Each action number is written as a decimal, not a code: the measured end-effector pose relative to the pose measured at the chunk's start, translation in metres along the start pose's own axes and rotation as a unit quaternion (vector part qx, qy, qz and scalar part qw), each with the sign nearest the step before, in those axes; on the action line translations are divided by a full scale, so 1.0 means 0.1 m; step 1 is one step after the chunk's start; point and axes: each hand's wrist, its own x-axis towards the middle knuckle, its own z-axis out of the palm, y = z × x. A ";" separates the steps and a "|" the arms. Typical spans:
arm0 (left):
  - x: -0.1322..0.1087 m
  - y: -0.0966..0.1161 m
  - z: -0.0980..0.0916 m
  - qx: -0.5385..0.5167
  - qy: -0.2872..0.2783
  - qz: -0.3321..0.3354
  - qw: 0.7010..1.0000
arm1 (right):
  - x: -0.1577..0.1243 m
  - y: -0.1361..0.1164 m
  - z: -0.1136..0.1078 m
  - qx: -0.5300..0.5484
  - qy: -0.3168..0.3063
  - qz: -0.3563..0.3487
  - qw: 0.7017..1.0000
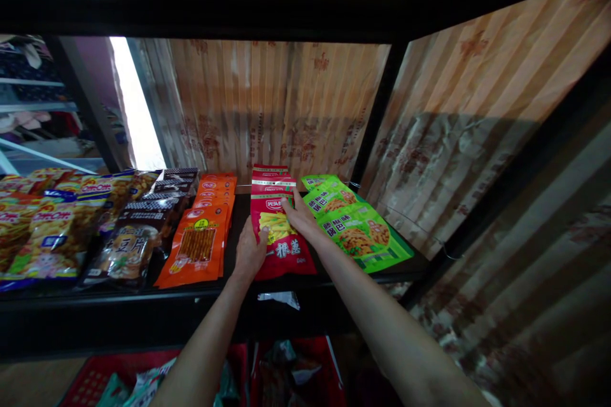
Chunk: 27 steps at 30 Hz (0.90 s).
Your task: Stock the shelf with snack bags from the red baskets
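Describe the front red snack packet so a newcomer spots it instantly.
On the black shelf, look between the orange packets and green packets. The front red snack packet lies there, touched by the left hand and right hand. Unlike its neighbours, its red front shows yellow food.

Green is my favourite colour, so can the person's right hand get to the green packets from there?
Probably yes: the right hand is at the front red packet, right beside the green packets, and nothing seems to stand between them.

red packet (277, 235): 一根葱 | green packet (360, 235): 锅巴 | dark packet (128, 248) (blurred): 豆片
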 end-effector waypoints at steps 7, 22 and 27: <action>0.00 -0.02 0.03 0.007 0.021 0.001 1.000 | 0.01 0.11 0.08 -0.012 0.005 -0.036 0.999; -0.04 -0.06 0.06 0.048 0.054 0.017 0.997 | -1.12 0.19 -0.12 -0.114 0.030 -0.121 0.986; -0.11 0.00 0.00 0.069 0.097 0.073 0.990 | -1.36 0.10 -0.14 -0.114 0.028 -0.188 0.975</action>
